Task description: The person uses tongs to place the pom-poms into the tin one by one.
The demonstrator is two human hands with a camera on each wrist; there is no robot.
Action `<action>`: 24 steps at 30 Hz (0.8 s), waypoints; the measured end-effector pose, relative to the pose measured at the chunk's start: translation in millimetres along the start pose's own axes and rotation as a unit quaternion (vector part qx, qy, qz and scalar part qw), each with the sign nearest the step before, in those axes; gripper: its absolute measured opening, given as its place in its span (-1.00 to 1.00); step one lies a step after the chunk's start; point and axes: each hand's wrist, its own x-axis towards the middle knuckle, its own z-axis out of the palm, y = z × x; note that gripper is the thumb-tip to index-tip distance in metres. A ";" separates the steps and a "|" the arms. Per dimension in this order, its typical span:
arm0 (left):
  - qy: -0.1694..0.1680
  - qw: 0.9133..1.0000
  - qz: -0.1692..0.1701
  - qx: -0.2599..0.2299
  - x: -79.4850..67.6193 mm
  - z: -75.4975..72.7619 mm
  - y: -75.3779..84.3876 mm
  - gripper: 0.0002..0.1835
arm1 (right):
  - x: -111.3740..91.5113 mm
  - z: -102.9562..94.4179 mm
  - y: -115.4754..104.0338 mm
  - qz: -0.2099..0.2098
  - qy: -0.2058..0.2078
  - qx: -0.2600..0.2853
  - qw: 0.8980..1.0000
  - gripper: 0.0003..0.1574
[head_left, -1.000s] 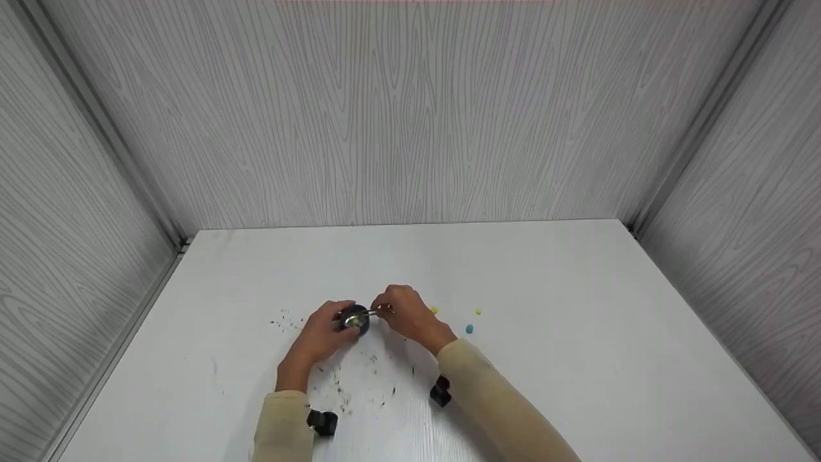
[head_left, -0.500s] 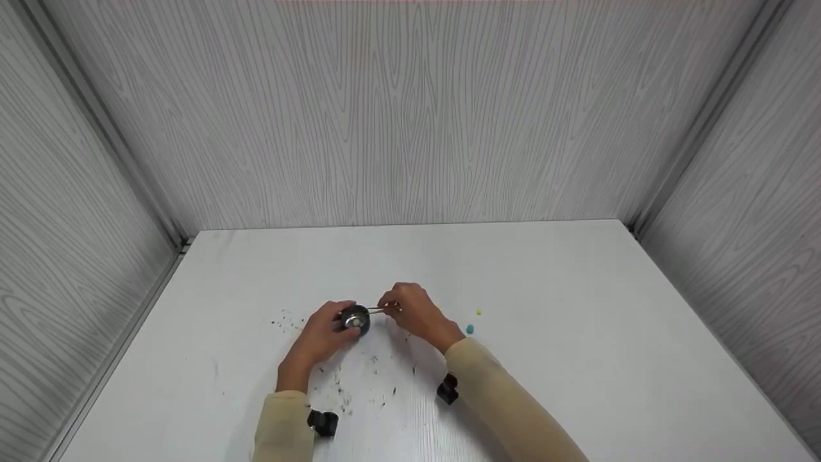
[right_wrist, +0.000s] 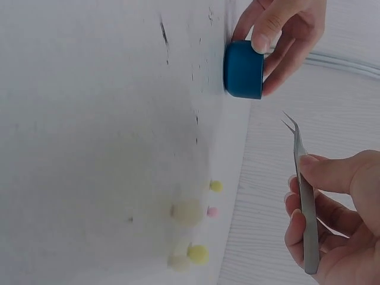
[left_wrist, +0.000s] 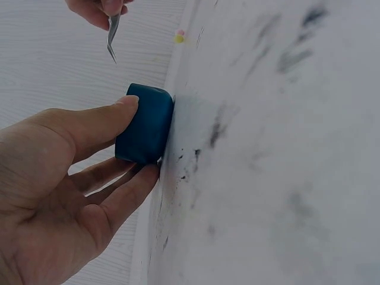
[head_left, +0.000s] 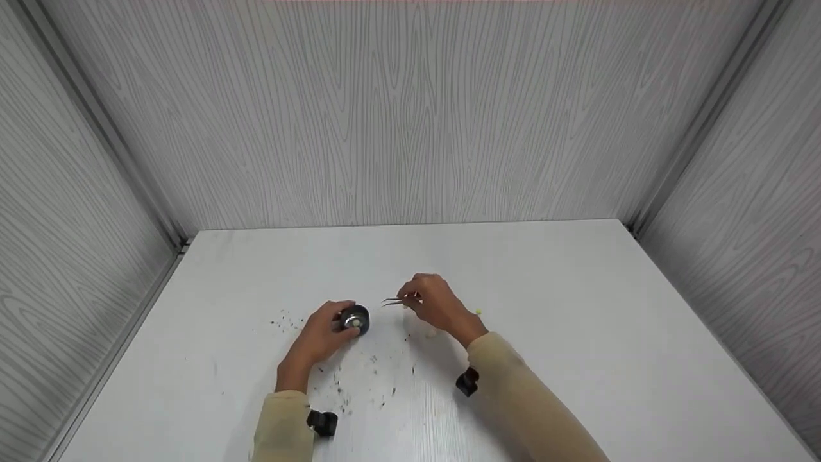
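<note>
- Currently, the person's left hand (head_left: 326,332) grips a small blue cup (left_wrist: 148,127), thumb pressed on one side of its wall and fingertips curled against the other.
- The cup stands upright on a white table (head_left: 545,385), open side up; something pale shows inside, too small to make out.
- The right hand (head_left: 437,305) pinches metal tweezers (right_wrist: 308,214) between thumb and fingers, holding them above the table, to the right of the cup and apart from it.
- The tweezers' bent tips are parted slightly and point toward the cup side.
- On the table near the right hand lie five small balls: two yellow ones (right_wrist: 198,254), one pink (right_wrist: 212,212) and two cream (right_wrist: 187,212).
- Dark smudges (head_left: 340,389) mark the tabletop around and in front of the left hand.
- Both forearms wear beige sleeves (head_left: 526,398).
</note>
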 end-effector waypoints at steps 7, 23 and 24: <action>0.002 1.000 0.005 -0.001 -0.3 -0.8 0.1 -0.40 | -8.6 -13.7 9.9 0.006 -0.004 0.001 1.000 -0.84; -0.001 1.000 0.003 -0.007 -1.8 -1.9 -0.2 -0.41 | -32.6 -37.5 31.0 0.017 -0.014 0.013 1.000 -0.86; -0.001 1.000 0.004 -0.007 -1.5 -1.7 -0.3 -0.41 | -34.2 -38.1 32.1 0.015 -0.014 0.013 1.000 -0.86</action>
